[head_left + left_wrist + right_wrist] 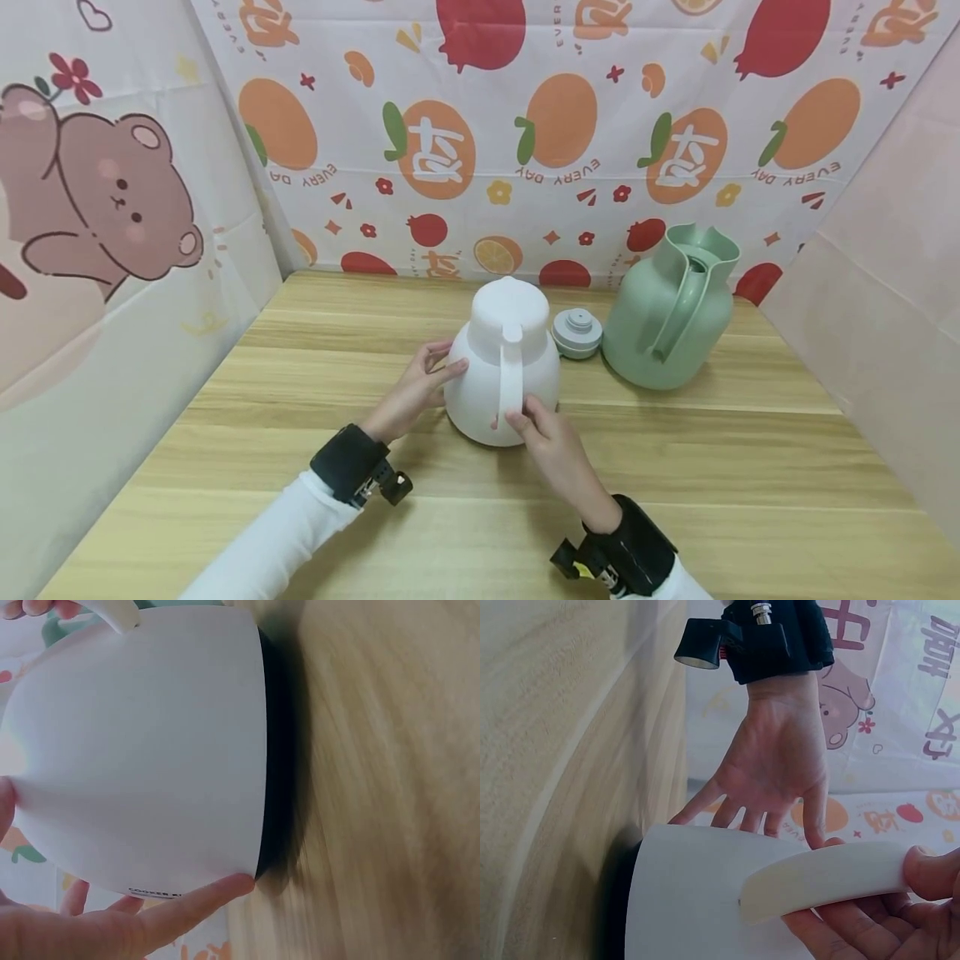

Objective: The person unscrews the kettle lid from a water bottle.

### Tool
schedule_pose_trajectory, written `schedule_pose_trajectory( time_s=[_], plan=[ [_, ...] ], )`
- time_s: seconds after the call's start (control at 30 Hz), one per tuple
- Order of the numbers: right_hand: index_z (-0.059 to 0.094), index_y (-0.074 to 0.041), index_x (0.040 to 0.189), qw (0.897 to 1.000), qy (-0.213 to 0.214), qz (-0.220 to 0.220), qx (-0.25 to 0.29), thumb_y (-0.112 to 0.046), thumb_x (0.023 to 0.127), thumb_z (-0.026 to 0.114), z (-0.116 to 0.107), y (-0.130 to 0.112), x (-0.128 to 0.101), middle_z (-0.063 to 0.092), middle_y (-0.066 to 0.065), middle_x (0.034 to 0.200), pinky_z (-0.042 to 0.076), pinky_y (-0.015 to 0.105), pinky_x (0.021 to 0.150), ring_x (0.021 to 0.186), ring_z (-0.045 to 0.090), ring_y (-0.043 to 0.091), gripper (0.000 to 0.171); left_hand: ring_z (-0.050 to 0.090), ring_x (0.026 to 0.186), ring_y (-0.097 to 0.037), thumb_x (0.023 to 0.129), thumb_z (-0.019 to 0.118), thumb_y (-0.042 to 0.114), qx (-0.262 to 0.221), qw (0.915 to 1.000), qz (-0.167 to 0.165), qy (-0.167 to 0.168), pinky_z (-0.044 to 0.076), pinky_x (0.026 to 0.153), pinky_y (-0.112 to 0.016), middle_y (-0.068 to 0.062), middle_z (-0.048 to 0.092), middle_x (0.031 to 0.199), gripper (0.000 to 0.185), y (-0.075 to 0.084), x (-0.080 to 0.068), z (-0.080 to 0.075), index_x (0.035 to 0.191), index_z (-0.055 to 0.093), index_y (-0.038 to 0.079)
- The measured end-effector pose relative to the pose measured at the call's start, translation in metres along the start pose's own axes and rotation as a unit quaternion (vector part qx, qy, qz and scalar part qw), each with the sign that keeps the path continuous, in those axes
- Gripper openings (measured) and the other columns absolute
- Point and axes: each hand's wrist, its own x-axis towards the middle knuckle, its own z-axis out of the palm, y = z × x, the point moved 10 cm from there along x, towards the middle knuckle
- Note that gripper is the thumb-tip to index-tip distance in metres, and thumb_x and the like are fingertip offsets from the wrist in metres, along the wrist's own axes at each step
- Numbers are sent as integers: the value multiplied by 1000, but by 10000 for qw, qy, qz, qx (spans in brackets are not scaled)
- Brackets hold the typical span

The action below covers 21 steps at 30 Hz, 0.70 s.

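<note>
**White jug held between both hands**

White plastic jug stands upright on the wooden worktop, between the two hands. Left hand lies against the jug's left flank, fingers spread and straight. Right hand pinches the lower part of the jug's handle between thumb and fingers. Beyond the right hand, a grey stopper rests just beside the jug. Further right stands a green jug, its top uncovered, apart from both hands.
</note>
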Motion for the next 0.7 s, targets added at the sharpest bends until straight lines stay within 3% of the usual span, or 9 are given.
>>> schedule_pose_trajectory(
  time_s=[0.5,0.6,0.7],
  plan=[
    [62,-15,95,9999,17,-53,-145,-32,95,47,-2,-6,-19,65,-9,88,44,28,73,82,55,11,22,31,126,-34,90,59,23,94,9999,57,-8,34,93,-55,-13,20,145,57,-2,-14,8,134,28,6],
    [62,-12,98,10000,-8,-19,-56,-31,95,49,-1,-6,-17,66,-5,92,45,29,77,87,57,11,23,29,127,-33,90,58,26,242,9997,-80,-36,31,95,-54,-15,22,143,59,-2,-13,4,135,28,3],
    [62,-6,97,9991,-144,43,391,-27,96,49,0,-6,-10,65,2,91,44,30,78,87,56,14,25,25,129,-33,92,53,33,572,9983,-39,-94,26,99,-53,-18,23,143,63,8,-10,-2,139,23,1]
  ],
)
